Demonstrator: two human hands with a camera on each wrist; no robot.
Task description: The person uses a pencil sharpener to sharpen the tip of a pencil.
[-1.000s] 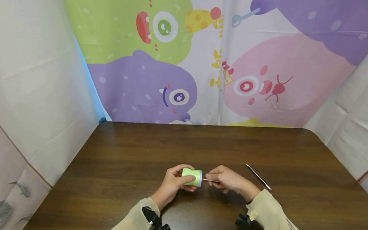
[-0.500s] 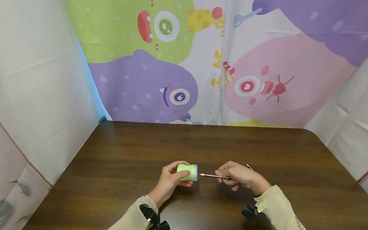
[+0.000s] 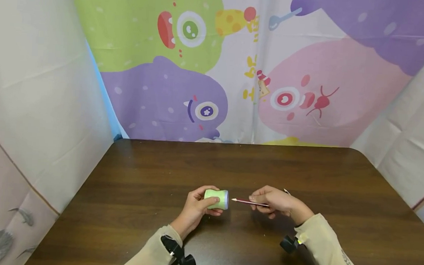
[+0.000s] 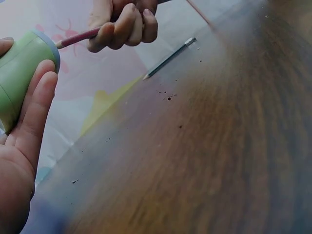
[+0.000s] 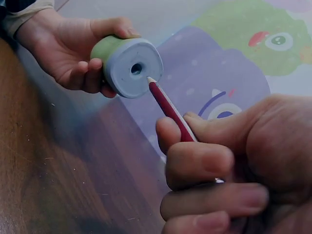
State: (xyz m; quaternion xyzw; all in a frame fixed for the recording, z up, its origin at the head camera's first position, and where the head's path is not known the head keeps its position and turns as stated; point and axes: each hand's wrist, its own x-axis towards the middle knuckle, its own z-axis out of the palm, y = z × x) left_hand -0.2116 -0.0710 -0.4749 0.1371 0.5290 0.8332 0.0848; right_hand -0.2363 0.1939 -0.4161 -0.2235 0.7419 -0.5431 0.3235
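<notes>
My left hand grips a green pencil sharpener, its thumb across the near side. The sharpener's grey-blue face has a round hole and is turned toward the right hand. In my right hand a dark red pencil is pinched between thumb and fingers, its pale wood cone pointing left at the sharpener. A small gap separates cone and sharpener in the head view. The pencil's rear end is hidden by the hand in the right wrist view.
A second pencil lies on the dark wooden table behind the right hand, mostly hidden by it in the head view. Small dark specks dot the tabletop. A cartoon-print cloth hangs at the table's back edge.
The right hand has moved right, drawing the pencil out of the sharpener and baring its cone. The left hand has shifted slightly left with the sharpener. Both hands are almost still over the last half second.
</notes>
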